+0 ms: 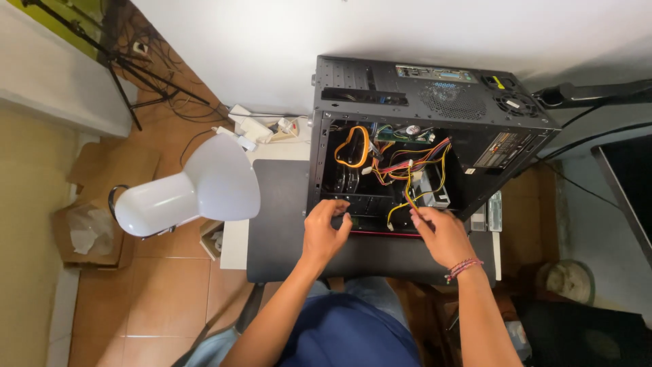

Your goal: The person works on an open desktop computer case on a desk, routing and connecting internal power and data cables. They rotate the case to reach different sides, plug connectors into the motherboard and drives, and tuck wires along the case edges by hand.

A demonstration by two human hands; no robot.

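Terracotta floor tiles surround the small bench (278, 204) where the open black computer case (421, 136) lies on its side, panel off and cables loose, so by my judgement the work inside is unfinished. Your left hand (324, 234) curls at the case's near edge, holding nothing I can make out, while your right hand (441, 234) pinches the yellow wire bundle (409, 194). On the case's right inner wall sits a pale rectangular label (499, 149), and a yellow sticker (499, 82) marks its back panel.
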